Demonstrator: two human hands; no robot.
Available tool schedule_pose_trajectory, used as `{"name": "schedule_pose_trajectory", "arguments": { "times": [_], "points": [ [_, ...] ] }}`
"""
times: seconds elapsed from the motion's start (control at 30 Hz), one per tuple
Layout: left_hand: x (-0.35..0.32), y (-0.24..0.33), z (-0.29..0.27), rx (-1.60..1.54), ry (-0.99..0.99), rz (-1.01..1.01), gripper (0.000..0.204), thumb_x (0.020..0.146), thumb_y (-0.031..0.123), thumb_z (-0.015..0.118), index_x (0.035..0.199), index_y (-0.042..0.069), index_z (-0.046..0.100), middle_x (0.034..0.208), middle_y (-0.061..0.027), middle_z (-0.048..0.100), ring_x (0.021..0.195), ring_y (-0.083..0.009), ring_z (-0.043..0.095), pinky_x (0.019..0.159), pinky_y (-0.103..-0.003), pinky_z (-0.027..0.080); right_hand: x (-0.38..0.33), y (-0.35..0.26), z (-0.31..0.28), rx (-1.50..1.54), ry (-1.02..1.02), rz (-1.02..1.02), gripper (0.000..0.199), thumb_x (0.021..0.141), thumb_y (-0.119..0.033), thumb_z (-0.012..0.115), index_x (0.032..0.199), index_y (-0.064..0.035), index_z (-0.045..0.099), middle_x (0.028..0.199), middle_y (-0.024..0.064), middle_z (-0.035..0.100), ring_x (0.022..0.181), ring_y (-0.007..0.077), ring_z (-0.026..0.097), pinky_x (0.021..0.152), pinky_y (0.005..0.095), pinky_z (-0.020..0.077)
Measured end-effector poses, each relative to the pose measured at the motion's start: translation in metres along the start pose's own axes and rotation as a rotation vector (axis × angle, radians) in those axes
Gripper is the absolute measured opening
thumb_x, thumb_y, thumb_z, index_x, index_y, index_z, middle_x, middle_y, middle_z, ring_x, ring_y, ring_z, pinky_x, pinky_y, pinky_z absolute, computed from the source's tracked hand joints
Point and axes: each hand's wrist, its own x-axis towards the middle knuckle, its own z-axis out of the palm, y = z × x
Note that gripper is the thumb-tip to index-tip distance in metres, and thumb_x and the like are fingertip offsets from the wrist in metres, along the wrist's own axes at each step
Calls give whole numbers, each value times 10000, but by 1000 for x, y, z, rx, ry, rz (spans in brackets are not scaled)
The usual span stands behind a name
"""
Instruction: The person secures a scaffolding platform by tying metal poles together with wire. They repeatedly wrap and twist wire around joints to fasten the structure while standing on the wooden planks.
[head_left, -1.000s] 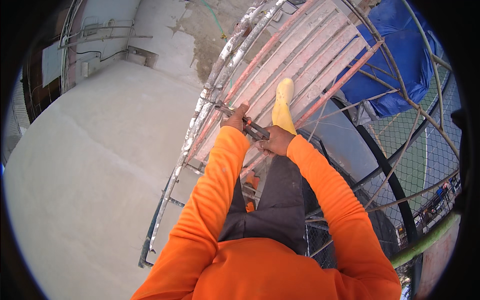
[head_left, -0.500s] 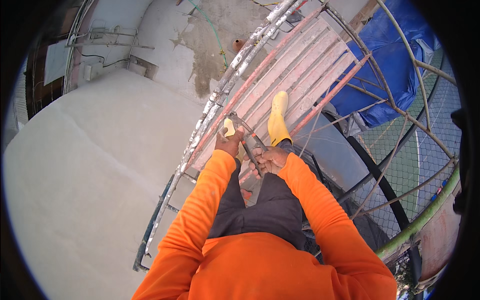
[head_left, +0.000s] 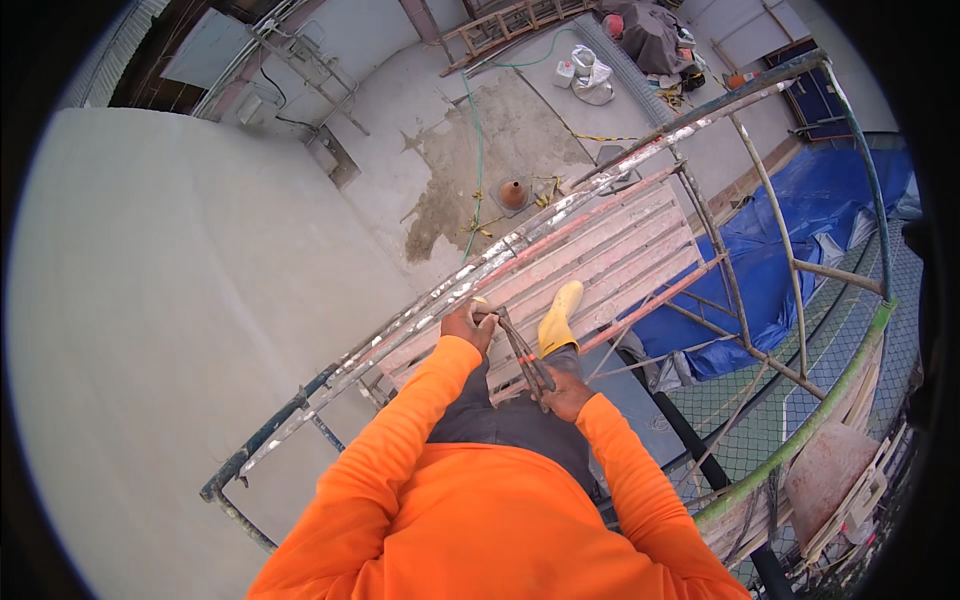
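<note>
the fingers of my bare left hand (head_left: 465, 328) are closed on the head end of a long dark metal hand tool with red-orange bands on its two slim handles (head_left: 525, 358); whether they also pinch something thin there, i cannot tell. the fingers of my bare right hand (head_left: 568, 396) are clamped around the lower ends of the handles, so the tool slants between my hands, above a platform of pale pink-stained slats (head_left: 625, 250). my yellow rubber boot (head_left: 560, 315) stands on those slats, just beside the tool. a white-splashed tubular metal rail (head_left: 440, 303) runs along the platform's edge, near my left hand. a crumpled blue plastic tarp (head_left: 775, 265) spreads to the right, and an orange-brown cone (head_left: 513, 193) stands beyond the rail.
</note>
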Motion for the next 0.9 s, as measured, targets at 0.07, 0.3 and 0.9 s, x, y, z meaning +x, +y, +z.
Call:
{"name": "schedule_pose_trajectory", "arguments": {
  "times": [0.07,0.3,0.9],
  "points": [
    [-18,-2,-17,-91,-49,51,165,911,74,719,1059,12,680,931,-108,737,785,-192,710,724,-334,568,-14,-10,-2,45,-110,7,599,919,26,547,1504,-87,489,1229,80,648,1104,151,616,869,291,497],
    [-88,-4,-68,615,15,600,134,895,98,714,996,59,635,1021,-154,658,944,-403,643,799,-461,536,-50,-77,-4,-620,-135,206,422,892,-25,594,1259,-171,742,1104,116,684,1026,214,632,919,363,499],
    [24,-69,-391,211,841,272,588,921,323,714,1406,34,551,1393,-203,593,1164,-356,651,999,-448,522,-104,-81,99,-535,314,-59,420,845,-60,555,1224,-156,709,994,156,678,904,305,658,835,439,513]
  ]
}}
